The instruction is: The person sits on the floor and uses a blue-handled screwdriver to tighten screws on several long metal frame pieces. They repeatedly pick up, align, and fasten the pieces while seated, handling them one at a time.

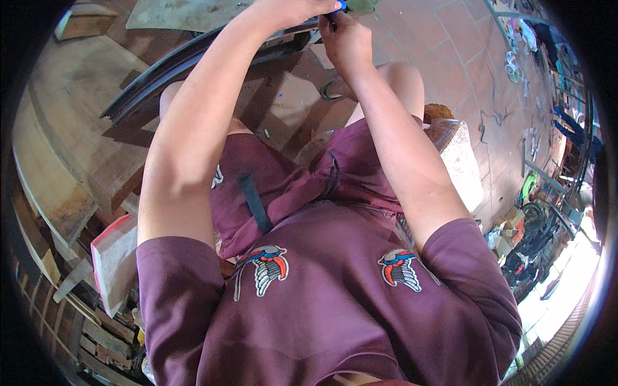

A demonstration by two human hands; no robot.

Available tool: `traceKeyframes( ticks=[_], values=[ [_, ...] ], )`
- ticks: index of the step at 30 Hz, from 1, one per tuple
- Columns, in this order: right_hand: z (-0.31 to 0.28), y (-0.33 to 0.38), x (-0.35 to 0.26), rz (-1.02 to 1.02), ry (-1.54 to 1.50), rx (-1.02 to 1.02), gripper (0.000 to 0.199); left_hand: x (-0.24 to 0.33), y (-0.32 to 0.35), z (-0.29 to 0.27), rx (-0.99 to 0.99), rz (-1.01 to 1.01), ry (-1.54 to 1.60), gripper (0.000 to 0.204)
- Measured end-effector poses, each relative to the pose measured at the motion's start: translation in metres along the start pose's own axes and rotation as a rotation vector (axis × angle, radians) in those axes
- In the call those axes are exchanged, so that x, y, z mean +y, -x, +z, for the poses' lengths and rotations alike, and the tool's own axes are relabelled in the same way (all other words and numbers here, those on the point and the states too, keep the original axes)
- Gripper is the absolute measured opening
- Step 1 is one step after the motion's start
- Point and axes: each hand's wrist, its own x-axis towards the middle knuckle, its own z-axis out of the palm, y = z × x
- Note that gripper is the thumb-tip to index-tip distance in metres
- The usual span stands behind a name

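At the top edge of the view, both my hands are close together. My left hand (302, 9) is partly cut off by the frame, its fingertips pinched at a small blue piece (339, 6). Just below and to the right, my right hand (349, 44) is closed, thumb and fingers pressed together near a dark bit whose kind does not show. A green thing (362, 6), partly out of frame, lies beyond the hands. A long, dark, curved bar (145, 91) passes under my left forearm and runs up toward my hands.
Wooden boards (71, 128) lie along the left. A light panel (174, 14) sits at the upper left, and a white slab with a red edge (114, 264) leans lower down. Tangled cord (492, 119) lies on the tiled floor (444, 58). Clutter (531, 238) lines the right side.
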Motion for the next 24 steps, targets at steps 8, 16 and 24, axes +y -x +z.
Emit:
traceKeyframes(
  ticks=[8, 16, 24],
  values=[
    [0.019, -0.001, -0.005, 0.110, -0.012, -0.051, 0.034, 0.018, 0.014, 0.014, 0.119, 0.027, -0.401, 0.029],
    [-0.038, 0.035, 0.020, 0.078, -0.016, -0.279, 0.056, 0.035, 0.012, 0.031, 0.174, -0.210, -0.694, 0.028],
    [-0.067, 0.052, 0.106, -0.080, 0.418, -0.191, 0.044, 0.004, 0.020, 0.026, 0.029, -0.116, -0.616, 0.030]
  ],
)
